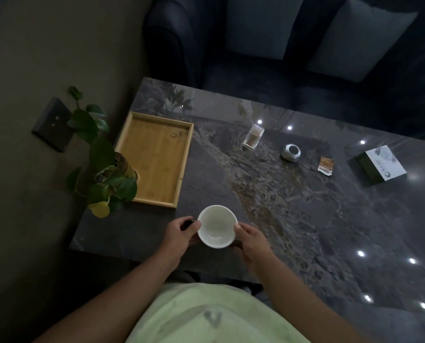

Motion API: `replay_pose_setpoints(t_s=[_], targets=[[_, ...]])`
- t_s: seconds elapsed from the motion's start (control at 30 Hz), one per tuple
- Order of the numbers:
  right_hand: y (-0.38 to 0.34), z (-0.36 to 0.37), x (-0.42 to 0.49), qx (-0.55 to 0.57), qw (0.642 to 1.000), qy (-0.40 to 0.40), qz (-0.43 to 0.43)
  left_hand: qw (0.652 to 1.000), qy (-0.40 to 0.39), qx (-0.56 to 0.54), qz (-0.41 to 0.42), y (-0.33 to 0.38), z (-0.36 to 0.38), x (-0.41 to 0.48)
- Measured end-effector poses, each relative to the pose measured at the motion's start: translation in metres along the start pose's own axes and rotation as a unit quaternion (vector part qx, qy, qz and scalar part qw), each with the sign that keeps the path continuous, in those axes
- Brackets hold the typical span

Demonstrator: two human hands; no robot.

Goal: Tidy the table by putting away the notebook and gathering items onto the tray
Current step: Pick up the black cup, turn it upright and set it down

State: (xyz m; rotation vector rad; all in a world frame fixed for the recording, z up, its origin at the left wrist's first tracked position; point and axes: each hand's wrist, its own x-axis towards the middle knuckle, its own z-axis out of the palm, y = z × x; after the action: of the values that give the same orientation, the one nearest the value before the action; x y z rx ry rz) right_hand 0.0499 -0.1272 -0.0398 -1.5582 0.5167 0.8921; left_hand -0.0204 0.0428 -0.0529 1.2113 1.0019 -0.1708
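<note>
A white bowl [216, 229] sits near the table's front edge, held from both sides. My left hand [181, 232] curls round its left rim, with something small and dark under the thumb. My right hand [252, 240] grips the right rim. The empty bamboo tray [157, 157] lies just beyond, at the table's left end. Further right stand a clear toothpick box [253, 136], a small silver round gadget [291, 152], an orange sachet [326, 165] and a dark box with a white lid [382, 167]. No notebook is in sight.
A potted plant [102, 167] in a glass vase overlaps the tray's left edge. The dark marble table [305, 219] reflects ceiling lights. A dark sofa with grey cushions [354, 38] stands behind the table. A wall socket [53, 123] is on the left wall.
</note>
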Motion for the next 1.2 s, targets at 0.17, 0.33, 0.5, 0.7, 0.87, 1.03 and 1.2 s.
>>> replay_pose_setpoints(t_s=[0.17, 0.33, 0.5, 0.7, 0.87, 1.03, 1.2], targets=[[-0.001, -0.002, 0.002, -0.026, 1.0, 0.01, 0.006, 0.999, 0.01, 0.032, 0.02, -0.002, 0.002, -0.004], [-0.001, -0.011, 0.006, -0.156, 0.985, 0.019, -0.072, 1.0, 0.021, 0.008, 0.0, -0.003, 0.005, -0.015], [-0.017, -0.017, 0.014, -0.136, 0.988, 0.016, -0.067, 0.991, -0.031, -0.093, -0.094, -0.006, 0.002, -0.026], [-0.041, -0.009, 0.024, -0.157, 0.986, -0.036, -0.052, 0.983, -0.095, -0.108, -0.118, -0.007, 0.009, -0.034], [-0.045, -0.002, 0.03, -0.206, 0.977, -0.034, -0.052, 0.979, -0.116, -0.114, -0.124, -0.007, 0.012, -0.033], [-0.043, -0.001, 0.031, -0.201, 0.978, -0.033, -0.044, 0.979, -0.119, -0.107, -0.128, -0.012, 0.011, -0.031], [-0.052, -0.002, 0.03, -0.229, 0.972, -0.04, -0.043, 0.98, -0.117, -0.094, -0.132, -0.011, 0.013, -0.034]])
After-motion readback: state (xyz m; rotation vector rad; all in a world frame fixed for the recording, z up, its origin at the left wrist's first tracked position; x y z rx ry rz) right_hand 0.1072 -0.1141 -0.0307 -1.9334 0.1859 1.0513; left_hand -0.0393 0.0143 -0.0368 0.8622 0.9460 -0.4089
